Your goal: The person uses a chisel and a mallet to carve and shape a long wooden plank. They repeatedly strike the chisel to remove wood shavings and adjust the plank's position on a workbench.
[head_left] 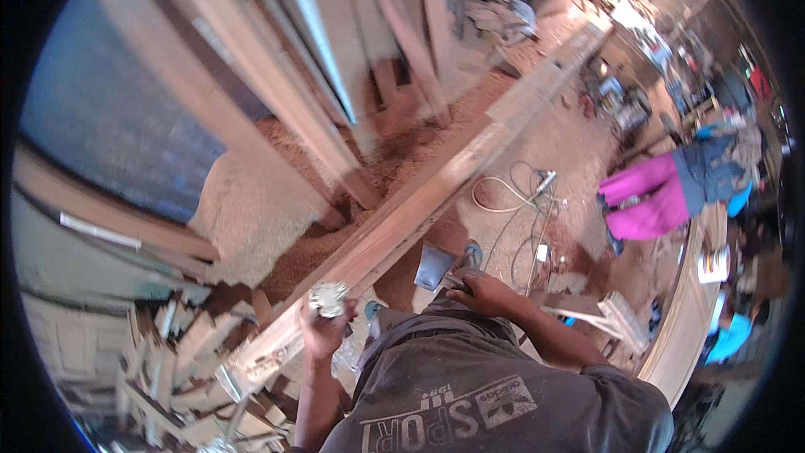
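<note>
My left hand (321, 335) is raised beside the near end of a long wooden beam (419, 197), its fingers closed around a pale, lumpy, putty-like mass (329, 299). What lies under that mass is hidden. In front of my waist, my right hand (488, 294) grips a scraper with a broad, flat grey blade (433, 267). The blade points toward the beam and looks apart from it. The beam runs from the lower left to the far upper right.
Tall planks (251, 59) lean at the left over reddish sawdust (394, 134). Wood offcuts (180, 361) are heaped at the lower left. A cable (511, 205) lies coiled right of the beam. Someone in pink trousers (646, 195) stands at the right near a white bucket (714, 264).
</note>
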The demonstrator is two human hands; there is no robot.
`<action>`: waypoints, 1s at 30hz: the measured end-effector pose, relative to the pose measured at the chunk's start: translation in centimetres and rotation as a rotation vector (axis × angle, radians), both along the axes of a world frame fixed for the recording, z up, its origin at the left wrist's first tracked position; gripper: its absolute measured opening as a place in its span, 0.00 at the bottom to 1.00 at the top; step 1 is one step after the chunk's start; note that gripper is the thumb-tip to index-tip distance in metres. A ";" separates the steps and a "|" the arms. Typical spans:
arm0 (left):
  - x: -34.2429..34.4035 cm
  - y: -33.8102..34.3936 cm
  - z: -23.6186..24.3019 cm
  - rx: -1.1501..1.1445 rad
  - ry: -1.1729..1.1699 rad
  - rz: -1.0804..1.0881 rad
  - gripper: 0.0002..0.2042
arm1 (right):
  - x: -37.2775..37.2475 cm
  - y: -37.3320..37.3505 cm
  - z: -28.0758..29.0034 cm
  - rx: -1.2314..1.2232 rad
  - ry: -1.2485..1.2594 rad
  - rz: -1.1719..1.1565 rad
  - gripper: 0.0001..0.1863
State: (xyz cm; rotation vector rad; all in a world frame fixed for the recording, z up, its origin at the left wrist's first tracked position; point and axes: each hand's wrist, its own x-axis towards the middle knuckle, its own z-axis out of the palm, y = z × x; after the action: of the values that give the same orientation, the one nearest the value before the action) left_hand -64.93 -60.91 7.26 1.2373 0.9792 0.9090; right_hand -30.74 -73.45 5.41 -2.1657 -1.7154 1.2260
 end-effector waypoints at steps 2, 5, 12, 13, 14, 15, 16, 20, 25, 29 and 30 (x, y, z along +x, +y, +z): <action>6.5 1.9 3.3 0.041 -0.066 -0.100 0.10 | 1.8 -1.9 -1.5 -0.015 0.012 -0.107 0.32; 15.7 6.0 3.7 0.145 0.087 -0.264 0.12 | 4.7 -3.6 -1.5 -0.077 0.054 -0.216 0.32; 37.8 12.3 4.1 0.261 -0.200 -0.408 0.11 | 14.0 -6.4 -2.9 -0.072 0.183 -0.314 0.33; 40.4 13.1 4.1 0.259 -0.184 -0.443 0.08 | 15.4 -6.9 -3.7 -0.071 0.200 -0.327 0.33; 43.0 13.6 4.3 0.323 -0.198 -0.457 0.07 | 16.4 -7.3 -4.0 -0.095 0.179 -0.355 0.32; 45.0 14.1 4.2 0.286 -0.267 -0.470 0.08 | 17.7 -7.4 -3.5 -0.088 0.182 -0.393 0.31; 46.6 14.7 3.7 0.253 -0.313 -0.462 0.07 | 19.0 -7.6 -2.7 -0.081 0.186 -0.429 0.29; 49.5 16.2 2.5 0.280 -0.319 -0.524 0.06 | 22.5 -8.3 -2.0 -0.026 0.200 -0.580 0.29; 50.7 16.8 1.5 0.240 -0.345 -0.572 0.06 | 23.7 -8.3 -2.9 0.006 0.149 -0.679 0.31; 51.1 17.6 0.6 0.307 -0.369 -0.608 0.07 | 23.3 -6.8 -1.5 0.069 0.206 -0.777 0.31; 51.4 18.0 0.5 0.330 -0.375 -0.627 0.07 | 23.0 -6.4 -0.8 0.105 0.226 -0.809 0.31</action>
State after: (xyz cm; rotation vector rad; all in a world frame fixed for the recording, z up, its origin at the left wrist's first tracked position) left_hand -13.54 -42.90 7.72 1.4616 0.1169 0.7688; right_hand -7.75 -79.84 4.56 -2.1825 -0.6594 1.0440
